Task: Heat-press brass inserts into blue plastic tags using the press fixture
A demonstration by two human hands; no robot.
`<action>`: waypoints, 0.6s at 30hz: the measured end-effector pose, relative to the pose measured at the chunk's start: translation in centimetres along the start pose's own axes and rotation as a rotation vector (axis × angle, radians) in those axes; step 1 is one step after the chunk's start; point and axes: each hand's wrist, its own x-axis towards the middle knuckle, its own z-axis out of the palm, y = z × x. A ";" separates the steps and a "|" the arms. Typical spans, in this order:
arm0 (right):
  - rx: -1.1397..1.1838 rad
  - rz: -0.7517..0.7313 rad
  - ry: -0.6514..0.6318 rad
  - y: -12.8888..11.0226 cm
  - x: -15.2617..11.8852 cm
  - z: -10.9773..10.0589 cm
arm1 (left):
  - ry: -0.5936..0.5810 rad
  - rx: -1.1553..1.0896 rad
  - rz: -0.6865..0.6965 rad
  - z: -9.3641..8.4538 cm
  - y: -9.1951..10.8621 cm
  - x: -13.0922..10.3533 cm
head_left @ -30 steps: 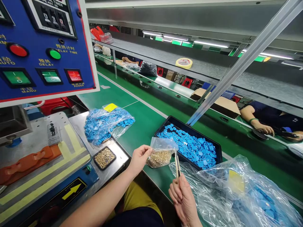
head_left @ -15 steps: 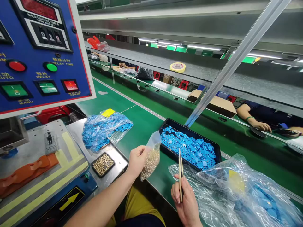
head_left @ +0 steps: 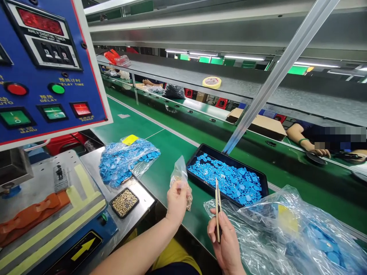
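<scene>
Person's L hand (head_left: 177, 200), near ctr of frame, pinches a clear bag (head_left: 179, 168) w/ brass-colored bits, just left of a black tray (head_left: 264, 186) of blue parts (head_left: 226, 177); can't tell if bag touches bench (head_left: 160, 147). R hand (head_left: 225, 236), btm ctr-right, closed round tweezers (head_left: 216, 196), tips up. Dish (head_left: 123, 214) of similar bits, lower left; control box (head_left: 97, 103), upper left.

A machine control panel (head_left: 57, 70), long green surface (head_left: 163, 152), heaped blue parts (head_left: 229, 179) and a co-worker's arm (head_left: 296, 134) mark a factory line.
</scene>
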 end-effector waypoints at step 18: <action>0.005 -0.073 -0.025 0.1 -1.0 0.7 | -0.572 0.317 -0.010 -4.2 1.1 9.8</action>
